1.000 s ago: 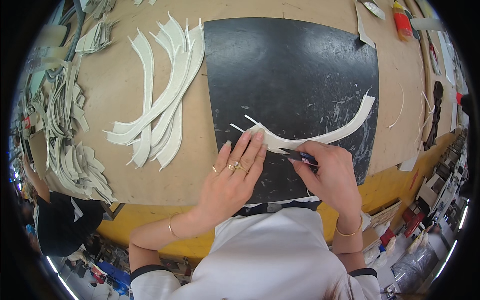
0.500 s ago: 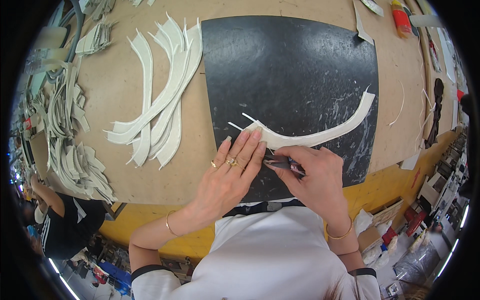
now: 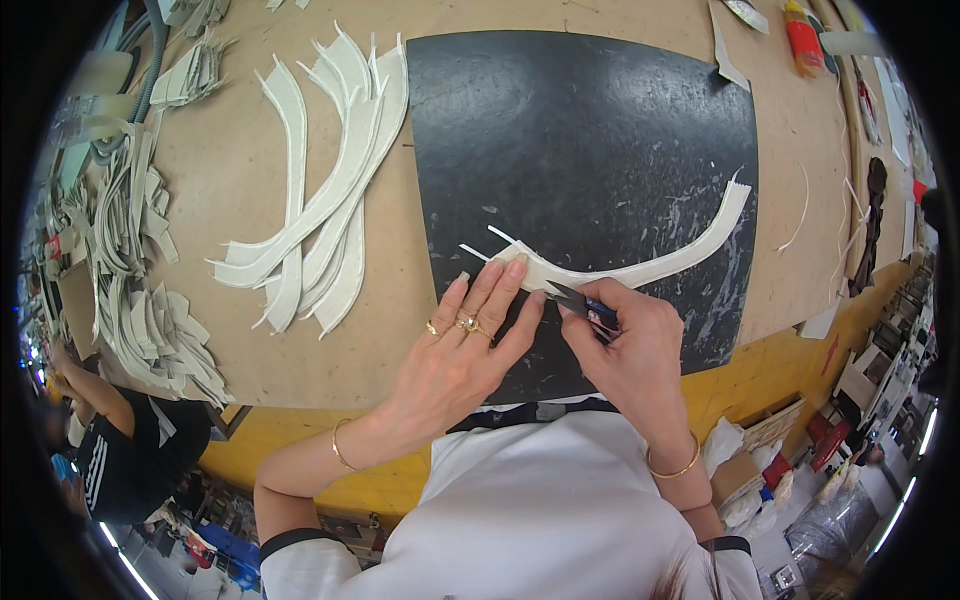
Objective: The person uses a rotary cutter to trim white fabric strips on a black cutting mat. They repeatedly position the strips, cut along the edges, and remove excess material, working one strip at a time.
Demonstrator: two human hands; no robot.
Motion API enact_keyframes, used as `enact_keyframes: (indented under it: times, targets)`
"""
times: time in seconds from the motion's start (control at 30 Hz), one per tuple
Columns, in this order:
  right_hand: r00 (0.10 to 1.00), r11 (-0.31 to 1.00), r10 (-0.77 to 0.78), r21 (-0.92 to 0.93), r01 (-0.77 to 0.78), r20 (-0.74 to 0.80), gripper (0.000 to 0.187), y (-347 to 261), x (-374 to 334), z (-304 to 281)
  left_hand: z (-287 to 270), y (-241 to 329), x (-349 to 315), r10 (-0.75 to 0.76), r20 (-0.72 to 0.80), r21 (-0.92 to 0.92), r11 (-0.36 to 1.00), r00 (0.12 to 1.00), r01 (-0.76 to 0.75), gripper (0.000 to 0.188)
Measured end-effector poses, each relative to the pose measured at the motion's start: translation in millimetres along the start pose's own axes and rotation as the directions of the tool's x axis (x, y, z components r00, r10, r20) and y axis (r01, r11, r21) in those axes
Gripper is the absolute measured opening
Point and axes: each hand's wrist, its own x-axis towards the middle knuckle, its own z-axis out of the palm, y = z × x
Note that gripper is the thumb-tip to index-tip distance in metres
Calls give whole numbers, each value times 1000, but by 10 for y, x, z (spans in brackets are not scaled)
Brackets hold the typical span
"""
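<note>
A curved, cream-coloured strip (image 3: 655, 268) with white piped edges lies across the black mat (image 3: 590, 130). Two thin white cord ends stick out past its left end. My left hand (image 3: 460, 325) rests with outstretched fingers on that left end, pressing it against the mat. In my right hand (image 3: 640, 340) is a small pair of dark thread snips (image 3: 590, 308), gripped between thumb and fingers. The blades point up and left, at the strip's lower edge near my left index fingertip. Part of the snips' handle is hidden by my fingers.
More curved cream strips (image 3: 340, 190) lie crossed in a pile left of the mat. Stacks of smaller pieces (image 3: 150, 330) line the table's far left. A red bottle with a yellow cap (image 3: 803, 42) stands top right. Another person (image 3: 140, 440) is at lower left.
My right hand has turned the snips so that their blades show and point up-left at the strip's edge. My left index finger has spread a little to the right. The strip stays in place.
</note>
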Motion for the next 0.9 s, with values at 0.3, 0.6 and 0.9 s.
enact_keyframes:
  times: [0.3,0.6,0.9]
  targets:
    - [998,999,44,-17,-43,39,15,-30,31,-44,-1,11,5,-16,14,-73,997,1000,17,60]
    - [989,991,110,-81,-102,103,18,-80,106,-81,12,30,8,-81,9,-178,981,997,81,68]
    - [989,970,-87,-217,111,120,19,75,104,-293,20,21,-16,-84,-30,-162,984,996,78,63]
